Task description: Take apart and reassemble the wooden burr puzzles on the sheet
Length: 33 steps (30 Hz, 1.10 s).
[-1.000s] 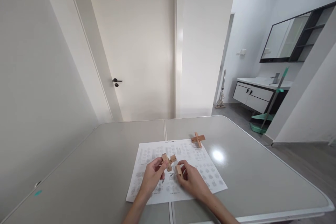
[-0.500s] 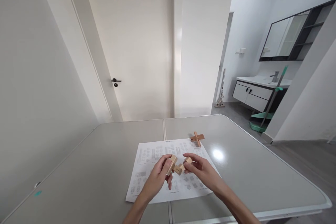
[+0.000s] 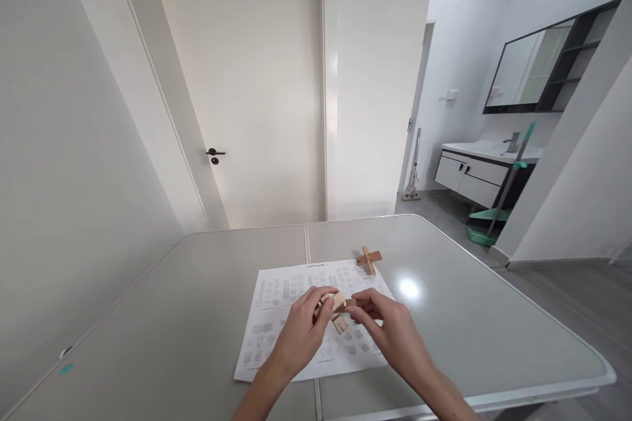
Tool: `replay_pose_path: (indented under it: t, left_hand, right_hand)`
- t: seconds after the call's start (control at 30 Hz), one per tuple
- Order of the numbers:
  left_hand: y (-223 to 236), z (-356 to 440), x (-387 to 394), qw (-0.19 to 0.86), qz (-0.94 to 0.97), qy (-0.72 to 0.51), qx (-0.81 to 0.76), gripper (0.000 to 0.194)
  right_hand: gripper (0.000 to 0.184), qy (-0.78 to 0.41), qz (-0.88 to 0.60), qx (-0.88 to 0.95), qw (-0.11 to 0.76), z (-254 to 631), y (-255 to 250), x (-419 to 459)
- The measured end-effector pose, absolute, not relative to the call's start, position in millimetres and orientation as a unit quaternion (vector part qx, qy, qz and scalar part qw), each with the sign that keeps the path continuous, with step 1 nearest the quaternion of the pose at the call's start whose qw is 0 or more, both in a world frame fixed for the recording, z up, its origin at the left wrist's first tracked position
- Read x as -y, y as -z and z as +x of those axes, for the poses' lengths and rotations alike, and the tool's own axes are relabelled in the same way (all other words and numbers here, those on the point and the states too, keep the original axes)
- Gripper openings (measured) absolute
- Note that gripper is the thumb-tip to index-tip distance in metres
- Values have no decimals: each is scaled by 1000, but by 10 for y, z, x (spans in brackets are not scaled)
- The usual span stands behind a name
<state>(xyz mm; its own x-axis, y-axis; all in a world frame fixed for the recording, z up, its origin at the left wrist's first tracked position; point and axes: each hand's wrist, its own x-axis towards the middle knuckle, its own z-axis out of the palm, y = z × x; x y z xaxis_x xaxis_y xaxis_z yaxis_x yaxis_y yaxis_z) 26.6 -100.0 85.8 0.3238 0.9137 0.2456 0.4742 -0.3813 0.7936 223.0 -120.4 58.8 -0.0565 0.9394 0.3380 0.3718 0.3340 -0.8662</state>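
Above a printed sheet (image 3: 276, 342) with rows of small grey diagrams, my left hand (image 3: 303, 325) is closed on light wooden puzzle pieces (image 3: 338, 302), thumb and fingers pinching them. My right hand (image 3: 388, 322) pinches another wooden puzzle piece (image 3: 351, 303) between thumb and fingers, and it meets the pieces at my left. One notched block end (image 3: 340, 324) juts out below toward the paper. How the pieces interlock is partly hidden by my fingers. Past the sheet's upper right corner lies a reddish-brown wooden cross (image 3: 368, 260), made of crossed flat pieces.
The grey table (image 3: 197, 316) has a seam down its middle and a pale edge. Behind it stands a white door (image 3: 257, 79) with a black handle (image 3: 214, 152). At right are a sink cabinet (image 3: 469, 174), a mop (image 3: 413, 171) and a green dustpan (image 3: 481, 235).
The pieces have been turned in my hands. My right hand's piece, earlier apart at the right, now sits against those in my left hand. The view has shifted slightly.
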Motion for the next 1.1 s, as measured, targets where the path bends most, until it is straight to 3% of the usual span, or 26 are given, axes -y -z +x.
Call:
replay_pose_path:
  t: [0.33,0.47,0.6,0.97,1.1]
  left_hand:
    - [-943,326,1031,306,777,-341,-431,39]
    - [-983,301,1067,363,766,-303,-435,41]
    - [-954,272,1081,400,756,-291,-430,65]
    - [-954,326,1041,269,808,-312,-421,53]
    - [-933,339,1046,272,811,-313,-412,52]
  right_hand:
    - [31,-90,-456,769,439,2216,-526,1217]
    - [28,-149,-470,736,465,2242,-517,1211]
    - [29,-209,-477,702,486,2266,-491,1191]
    - [26,-234,-471,702,481,2239,-542,1257]
    - [26,-248,-467,699,481,2215,-585,1299]
